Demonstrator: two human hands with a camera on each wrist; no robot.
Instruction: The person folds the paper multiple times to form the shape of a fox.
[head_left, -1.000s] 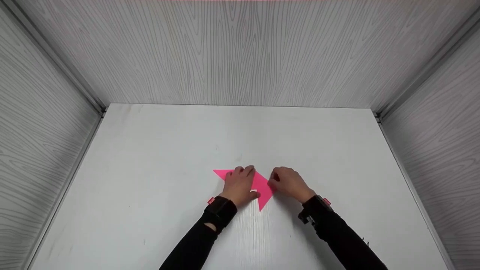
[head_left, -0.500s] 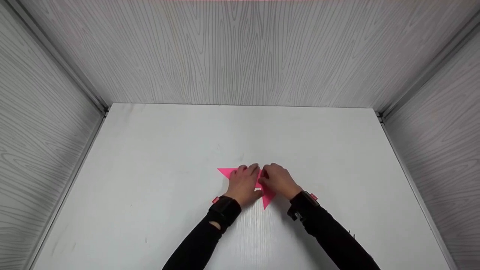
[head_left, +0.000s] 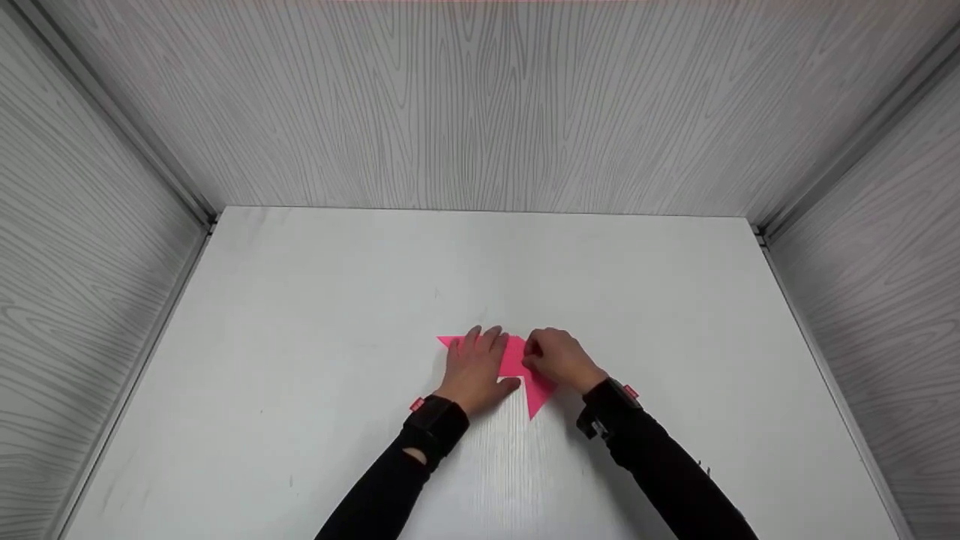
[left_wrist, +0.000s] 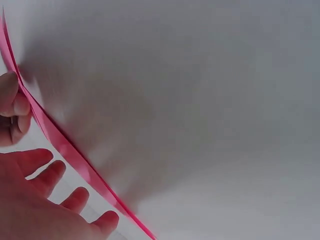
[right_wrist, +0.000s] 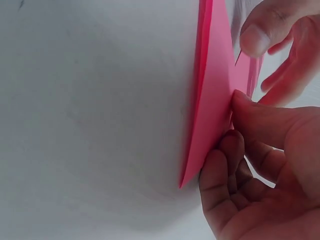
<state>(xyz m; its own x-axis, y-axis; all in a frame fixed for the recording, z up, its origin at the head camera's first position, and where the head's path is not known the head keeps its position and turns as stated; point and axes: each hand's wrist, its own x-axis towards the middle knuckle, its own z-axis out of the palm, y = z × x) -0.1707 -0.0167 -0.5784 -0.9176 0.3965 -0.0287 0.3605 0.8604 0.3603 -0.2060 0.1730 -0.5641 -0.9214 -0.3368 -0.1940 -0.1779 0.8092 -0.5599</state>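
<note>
A folded sheet of bright pink paper (head_left: 512, 365) lies on the white table between both hands, with a sharp point to the left and another toward the person. My left hand (head_left: 474, 375) rests over its left part, fingers spread and fairly straight. The right hand (head_left: 561, 360) pinches the paper near its upper right part with thumb and curled fingers. In the right wrist view, that thumb (right_wrist: 245, 102) presses on a crease of the pink paper (right_wrist: 212, 90). Layers of the folded edge (left_wrist: 75, 157) show side-on in the left wrist view. The palms cover some of the folds.
The white tabletop (head_left: 337, 285) spreads around the hands. Grey wood-grain panels stand at the back (head_left: 480, 105), the left (head_left: 82, 247) and the right (head_left: 877, 247). Black wrist straps (head_left: 435, 427) and dark sleeves are on both arms.
My right hand has come inward over the paper from its right edge. The left hand has shifted slightly left with its fingers more spread, baring more of the paper's middle.
</note>
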